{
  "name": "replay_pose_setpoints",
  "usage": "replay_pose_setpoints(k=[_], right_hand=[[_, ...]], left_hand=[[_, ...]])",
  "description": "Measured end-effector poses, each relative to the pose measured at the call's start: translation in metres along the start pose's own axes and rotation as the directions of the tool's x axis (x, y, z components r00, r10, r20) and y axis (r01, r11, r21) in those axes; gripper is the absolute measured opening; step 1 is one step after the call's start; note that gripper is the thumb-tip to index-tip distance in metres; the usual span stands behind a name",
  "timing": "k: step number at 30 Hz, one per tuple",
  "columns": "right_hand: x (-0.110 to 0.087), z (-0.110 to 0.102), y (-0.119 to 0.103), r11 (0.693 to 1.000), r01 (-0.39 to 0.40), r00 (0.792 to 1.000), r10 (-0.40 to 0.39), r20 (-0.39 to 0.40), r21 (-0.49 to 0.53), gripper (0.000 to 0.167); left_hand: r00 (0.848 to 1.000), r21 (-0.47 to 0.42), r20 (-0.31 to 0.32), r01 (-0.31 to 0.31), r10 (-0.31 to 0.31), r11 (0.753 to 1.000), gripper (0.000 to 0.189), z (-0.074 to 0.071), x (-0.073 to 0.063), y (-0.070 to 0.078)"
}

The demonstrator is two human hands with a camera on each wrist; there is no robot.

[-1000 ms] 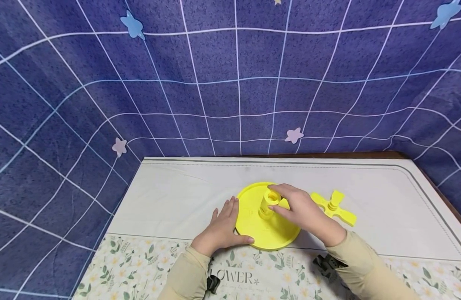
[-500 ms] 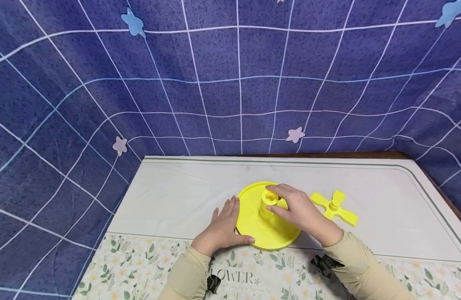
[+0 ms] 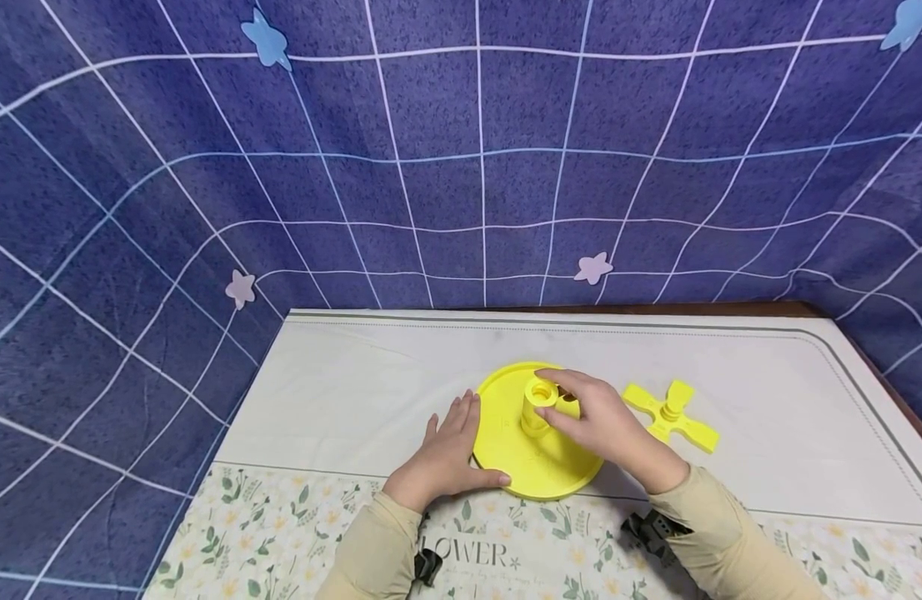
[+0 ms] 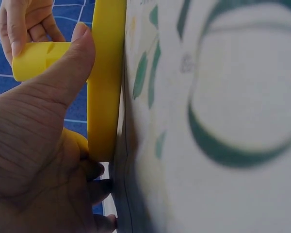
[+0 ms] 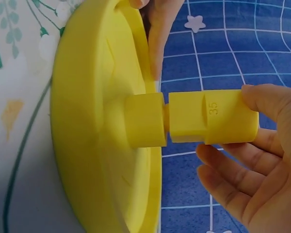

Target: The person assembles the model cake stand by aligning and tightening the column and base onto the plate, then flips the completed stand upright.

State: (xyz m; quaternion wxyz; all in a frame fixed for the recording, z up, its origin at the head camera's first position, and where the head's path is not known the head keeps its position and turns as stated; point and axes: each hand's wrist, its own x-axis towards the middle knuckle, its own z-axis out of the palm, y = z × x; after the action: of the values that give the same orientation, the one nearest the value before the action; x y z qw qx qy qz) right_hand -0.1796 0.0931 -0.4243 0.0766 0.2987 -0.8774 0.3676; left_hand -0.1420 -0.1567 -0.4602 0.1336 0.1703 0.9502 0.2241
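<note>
Pinching a cylinder over the tray's post, right hand sits opposite outstretched left hand.

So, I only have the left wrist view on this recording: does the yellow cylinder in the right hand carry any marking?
Observer: Yes, the right wrist view shows the number 35 on the side of the yellow cylinder.
Operator: Its base is hidden from me. What shows there?
Observer: A narrower neck, between it and the short collar that rises from the yellow disc.
Operator: Any other yellow part that I'm missing?
Observer: Yes, the head view shows a four-armed yellow piece lying on the table, to the right of the disc.
</note>
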Motion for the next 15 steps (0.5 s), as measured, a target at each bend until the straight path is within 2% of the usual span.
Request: replay_pose_setpoints(k=[15], right_hand=[[-0.002,0.012,0.003,0.999,-0.043,0.987,0.046,-0.151,0.02,0.047]], left_hand=[[1.0,-0.008,0.009,0.002,-0.002,1.0,0.123,0.0,0.001,-0.001]])
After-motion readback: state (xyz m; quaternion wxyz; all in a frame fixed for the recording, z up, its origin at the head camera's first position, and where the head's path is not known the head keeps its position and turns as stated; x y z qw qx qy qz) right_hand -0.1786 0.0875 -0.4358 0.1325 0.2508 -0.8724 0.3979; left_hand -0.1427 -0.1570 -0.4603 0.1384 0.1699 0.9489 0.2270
